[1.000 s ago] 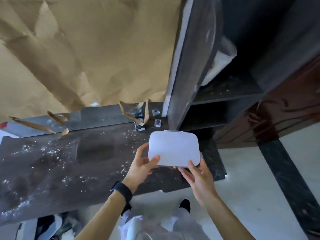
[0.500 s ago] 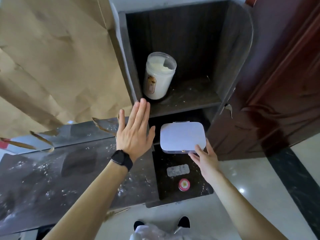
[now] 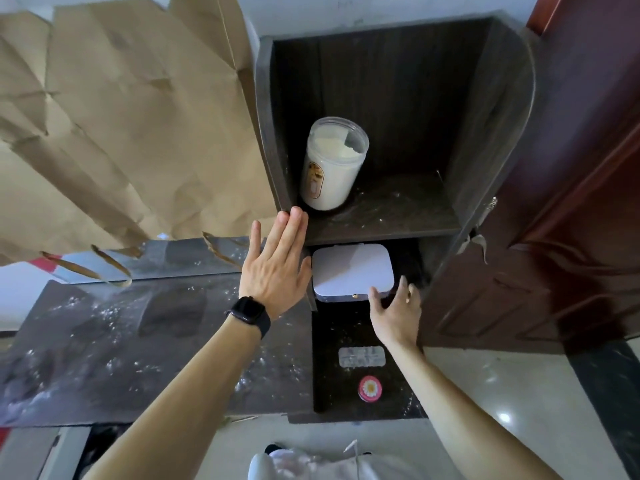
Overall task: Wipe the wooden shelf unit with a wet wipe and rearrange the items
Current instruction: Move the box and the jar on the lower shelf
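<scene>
Right hand [image 3: 394, 313]: grip wide, fingers loosely spread, holding nothing. Its thumb tip is at the front edge of a smooth white rounded-rectangle plastic box [image 3: 349, 271]. The box lies flat on the lower shelf of the dark wood-grain shelf unit [image 3: 491, 116], half under the upper shelf. Left hand [image 3: 273, 268]: grip open, flat, with straight fingers against the unit's left panel edge; black smartwatch [image 3: 249, 315] on the wrist. A clear cylindrical plastic jar of white powder [image 3: 332, 164] stands upright on the dusty upper shelf, at the left. A silver blister pack [image 3: 361, 356] and a round pink tin [image 3: 370, 388] lie nearer on the lower board. Left of the unit are a dark, speckled stone counter [image 3: 138, 334] and creased brown paper [image 3: 121, 133].
</scene>
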`<action>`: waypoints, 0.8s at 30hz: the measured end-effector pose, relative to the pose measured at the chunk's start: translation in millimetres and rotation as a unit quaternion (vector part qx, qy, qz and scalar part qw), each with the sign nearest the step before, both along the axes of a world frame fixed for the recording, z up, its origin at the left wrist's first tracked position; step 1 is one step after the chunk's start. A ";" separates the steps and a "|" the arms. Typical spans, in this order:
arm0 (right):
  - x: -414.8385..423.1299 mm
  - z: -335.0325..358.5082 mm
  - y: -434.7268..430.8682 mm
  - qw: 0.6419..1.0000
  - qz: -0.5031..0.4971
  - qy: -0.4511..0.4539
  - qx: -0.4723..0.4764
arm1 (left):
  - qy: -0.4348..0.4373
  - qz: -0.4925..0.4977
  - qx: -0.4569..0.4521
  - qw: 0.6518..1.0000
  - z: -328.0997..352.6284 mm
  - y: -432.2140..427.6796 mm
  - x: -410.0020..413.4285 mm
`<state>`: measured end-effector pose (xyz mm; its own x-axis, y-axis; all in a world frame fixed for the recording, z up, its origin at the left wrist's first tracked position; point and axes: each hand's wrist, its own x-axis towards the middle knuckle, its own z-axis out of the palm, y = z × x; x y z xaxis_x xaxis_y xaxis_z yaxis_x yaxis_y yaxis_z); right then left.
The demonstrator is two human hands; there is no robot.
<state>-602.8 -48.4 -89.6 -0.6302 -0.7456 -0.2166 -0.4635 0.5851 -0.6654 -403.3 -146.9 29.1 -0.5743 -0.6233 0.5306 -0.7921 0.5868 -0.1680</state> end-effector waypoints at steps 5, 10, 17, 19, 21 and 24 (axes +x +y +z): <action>23.0 -21.3 19.9 0.928 0.256 0.270 -0.014 | 0.010 -0.002 0.000 1.000 -2.1 -1.4 -1.6; 32.0 -20.9 -11.6 0.935 0.253 0.248 0.029 | 0.016 0.008 0.022 1.000 -2.5 -2.1 -3.7; 22.3 -2.7 -14.4 0.923 0.303 0.222 0.080 | 0.028 0.020 0.063 0.997 2.2 4.6 -9.1; 15.6 8.1 -13.8 0.930 0.311 0.190 0.045 | 0.045 0.007 0.079 0.996 4.0 13.5 -11.5; 7.8 12.6 1.3 0.942 0.278 0.181 -0.053 | 0.075 -0.013 0.100 0.992 -1.1 28.1 -11.8; -0.8 -7.7 48.3 0.966 0.193 0.142 -0.099 | 0.103 -0.045 0.162 0.980 -37.0 56.3 -4.5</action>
